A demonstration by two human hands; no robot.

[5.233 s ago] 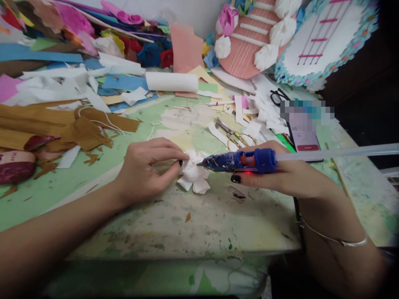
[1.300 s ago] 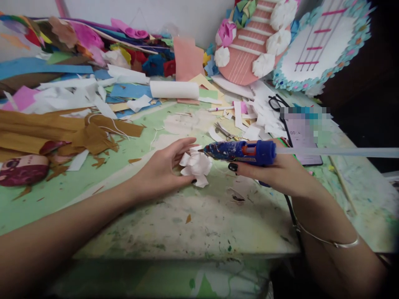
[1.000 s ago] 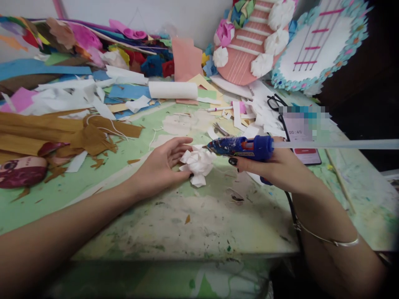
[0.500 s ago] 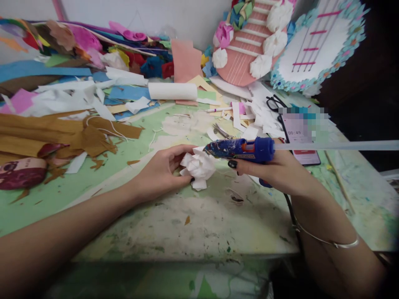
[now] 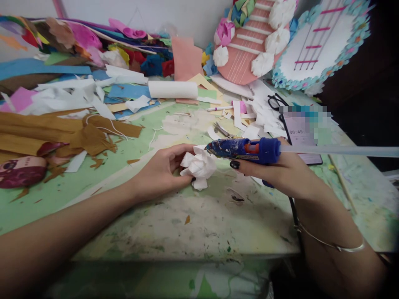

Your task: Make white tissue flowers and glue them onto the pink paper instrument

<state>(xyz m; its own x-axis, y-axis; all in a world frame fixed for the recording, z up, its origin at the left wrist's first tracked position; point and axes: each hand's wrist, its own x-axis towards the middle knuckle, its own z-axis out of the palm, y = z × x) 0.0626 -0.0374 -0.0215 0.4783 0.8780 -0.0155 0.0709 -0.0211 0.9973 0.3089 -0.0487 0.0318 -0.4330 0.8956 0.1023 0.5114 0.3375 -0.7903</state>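
My left hand (image 5: 160, 170) cups a white paper flower (image 5: 199, 166) from its left side, fingers curled around it, just above the green table (image 5: 199, 224). My right hand (image 5: 280, 172) grips a blue glue gun (image 5: 246, 149) spattered with glue. Its nozzle points left and touches the top right of the flower. A long clear glue stick (image 5: 339, 150) juts out of the back of the gun to the right.
Brown paper strips (image 5: 62, 131) lie at the left. Coloured paper scraps (image 5: 93, 62) and a white roll (image 5: 173, 89) fill the back. A pink paper guitar (image 5: 249, 41), a white guitar shape (image 5: 318, 45), glasses (image 5: 277, 99), scissors (image 5: 224, 131) and a phone (image 5: 304, 133) sit at the right.
My left hand has curled tighter around the flower and tilted it up. The glue gun's nozzle stays at the flower, shifting slightly right.
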